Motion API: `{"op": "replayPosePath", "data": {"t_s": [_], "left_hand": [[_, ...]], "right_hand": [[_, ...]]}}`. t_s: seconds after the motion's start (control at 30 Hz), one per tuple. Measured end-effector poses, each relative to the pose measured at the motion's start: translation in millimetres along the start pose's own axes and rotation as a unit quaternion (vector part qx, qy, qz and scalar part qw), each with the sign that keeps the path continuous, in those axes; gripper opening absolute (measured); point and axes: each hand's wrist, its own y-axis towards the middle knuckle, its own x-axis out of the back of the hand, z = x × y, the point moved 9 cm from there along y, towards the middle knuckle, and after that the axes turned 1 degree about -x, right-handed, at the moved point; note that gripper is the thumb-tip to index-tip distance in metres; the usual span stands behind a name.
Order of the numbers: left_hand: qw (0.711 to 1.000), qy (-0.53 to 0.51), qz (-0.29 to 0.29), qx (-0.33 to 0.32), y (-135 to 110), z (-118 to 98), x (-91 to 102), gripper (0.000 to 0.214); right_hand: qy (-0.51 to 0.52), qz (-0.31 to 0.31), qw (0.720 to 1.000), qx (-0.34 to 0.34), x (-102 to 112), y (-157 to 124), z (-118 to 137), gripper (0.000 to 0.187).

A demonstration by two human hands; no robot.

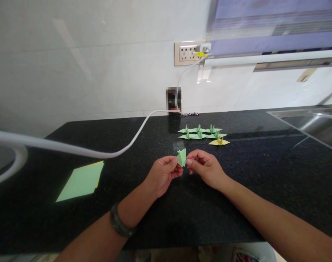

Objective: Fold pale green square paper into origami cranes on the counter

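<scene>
left hand (163, 175) pinches a folded green paper piece (181, 157), in front and left of the yellow paper crane (219, 142); right hand (206, 168) has thumb and fingers at the piece's edge, but whether clamped i cannot tell. six green paper cranes (200, 135) sit behind and left of that crane.

I see pale-green folded paper (181, 157); beyond it, green cranes (200, 135) and one yellow crane (220, 142); left of it, a light-green sheet (80, 182) edged yellow; beneath it, a speckled black table (182, 222).

Paper sheets (81, 180) left, sink (319, 125) right; paper cranes (200, 135) between, on counter (253, 171)
</scene>
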Motion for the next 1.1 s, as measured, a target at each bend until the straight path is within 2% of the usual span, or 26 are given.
{"op": "replayPosePath", "data": {"t_s": [0.37,0.5,0.6,0.7,0.77,0.87,0.97,1.1], "left_hand": [[1.0,0.012,0.02,-0.006,-1,0,-3.2,0.017],[0.996,0.084,0.007,-0.04,-1,-6,-2.5,0.019],[0.984,0.144,-0.032,-0.1,-3,-16,1.6,0.019],[0.948,0.23,-0.079,-0.204,-12,-37,2.3,0.017],[0.917,0.296,-0.08,-0.256,-19,-46,-4.8,0.015],[0.88,0.376,-0.053,-0.285,-26,-51,-17.9,0.018],[0.845,0.439,-0.051,-0.302,-30,-55,-24.2,0.017],[0.802,0.483,-0.04,-0.349,-36,-62,-32.7,0.014]], "right_hand": [[0.013,-0.006,1.0,-0.009,-2,0,0,0.016],[0.052,-0.009,0.999,0.006,-2,1,0,0.029],[0.019,-0.021,1.0,0.006,1,0,-1,0.018],[-0.035,-0.058,0.997,0.035,7,-3,5,0.013],[-0.06,-0.076,0.993,0.061,9,-6,10,0.011],[-0.083,-0.079,0.99,0.086,10,-7,14,0.008],[-0.105,-0.071,0.986,0.106,9,-8,18,0.006],[-0.156,-0.055,0.975,0.147,7,-11,29,0.003]]}}
